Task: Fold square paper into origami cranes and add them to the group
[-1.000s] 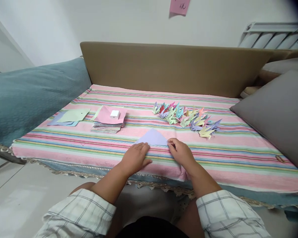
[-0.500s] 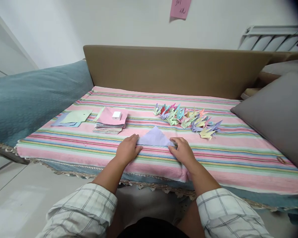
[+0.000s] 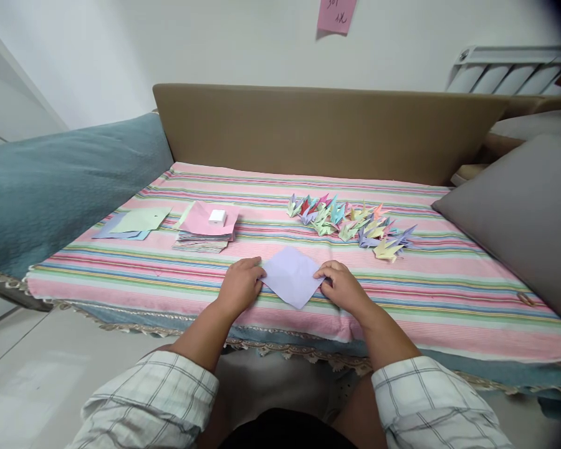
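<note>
A sheet of purple paper (image 3: 292,278) is spread out as a diamond between my hands, just over the striped cloth (image 3: 177,299). My left hand (image 3: 240,285) pinches its left corner between thumb and fingers. At the opposite corner, my right hand (image 3: 340,284) is closed on the paper in the same way. The sheet's near corner points toward me. Behind it to the right lies a cluster of folded paper cranes (image 3: 325,218) in many colours.
Left of the paper stands a stack of coloured paper (image 3: 201,242) with a small white block (image 3: 217,217) on top. Loose green and blue sheets (image 3: 143,219) lie farther left. A grey cushion (image 3: 518,212) leans at the right, and a brown backrest (image 3: 308,134) runs behind.
The purple paper has gone from a folded triangle to an opened diamond, its near half now extending toward me. Both hands have stayed at its side corners, now pinching them.
</note>
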The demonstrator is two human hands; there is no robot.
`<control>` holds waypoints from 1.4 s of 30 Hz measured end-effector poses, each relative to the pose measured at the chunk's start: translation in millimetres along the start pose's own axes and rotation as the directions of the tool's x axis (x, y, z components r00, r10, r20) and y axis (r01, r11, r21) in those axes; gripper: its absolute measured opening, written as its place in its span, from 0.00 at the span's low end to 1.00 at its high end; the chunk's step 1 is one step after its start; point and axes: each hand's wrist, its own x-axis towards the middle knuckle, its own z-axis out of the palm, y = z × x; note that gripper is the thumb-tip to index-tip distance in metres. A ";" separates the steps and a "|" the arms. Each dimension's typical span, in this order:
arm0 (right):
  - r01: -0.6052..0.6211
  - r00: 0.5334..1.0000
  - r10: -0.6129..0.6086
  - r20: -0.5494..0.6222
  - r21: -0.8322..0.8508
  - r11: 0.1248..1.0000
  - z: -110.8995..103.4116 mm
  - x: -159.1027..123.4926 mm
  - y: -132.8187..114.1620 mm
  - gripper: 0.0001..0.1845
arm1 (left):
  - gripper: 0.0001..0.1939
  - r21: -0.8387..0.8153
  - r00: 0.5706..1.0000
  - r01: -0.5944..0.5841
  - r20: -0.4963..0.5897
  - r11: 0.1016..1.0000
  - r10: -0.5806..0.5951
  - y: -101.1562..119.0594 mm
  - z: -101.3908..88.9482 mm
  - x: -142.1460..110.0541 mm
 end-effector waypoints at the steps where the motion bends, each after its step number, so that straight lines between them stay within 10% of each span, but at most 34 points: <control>1: -0.005 1.000 0.005 0.014 -0.013 1.000 -0.8 -0.7 0.4 0.17 | 0.14 0.001 1.000 0.001 0.008 1.000 -0.001 -0.8 0.5 -0.9; 10: -0.018 0.999 0.018 -0.051 0.002 1.000 -5.4 -0.1 0.6 0.10 | 0.12 -0.035 0.999 0.042 0.016 0.998 -0.042 -5.2 0.7 1.7; 15: -0.066 0.980 0.109 -0.164 0.245 0.967 -16.9 -0.2 -6.3 0.11 | 0.12 -0.349 0.991 0.085 -0.072 0.933 -0.117 -2.8 -9.6 3.0; 21: -0.098 0.947 0.265 -0.182 0.623 0.776 -23.8 -2.4 -18.9 0.15 | 0.16 -0.906 0.964 0.107 -0.006 0.409 -0.266 8.4 -18.6 3.0; 26: -0.100 0.905 0.394 -0.160 0.821 0.562 -13.8 3.3 -25.6 0.19 | 0.19 -0.981 0.900 0.191 0.181 -0.014 -0.396 17.1 -13.7 7.9; 31: -0.198 0.853 0.424 -0.304 0.564 0.802 -4.0 6.8 -19.8 0.21 | 0.17 -0.911 0.855 0.344 0.204 0.227 -0.477 9.0 6.4 12.3; 34: -0.125 0.870 0.187 -0.457 0.163 0.979 1.1 2.8 -26.3 0.16 | 0.15 -0.827 0.840 0.406 0.170 0.388 -0.515 1.3 17.2 14.2; 37: 0.072 0.969 -0.077 -0.236 -0.031 0.997 8.9 -2.9 -43.1 0.13 | 0.14 -0.796 0.848 0.407 0.147 0.449 -0.509 -2.6 21.8 15.5; 42: 0.098 0.994 -0.104 -0.018 -0.187 0.977 24.5 -5.0 -60.8 0.16 | 0.15 -0.787 0.862 0.390 0.130 0.478 -0.490 -3.4 22.8 15.2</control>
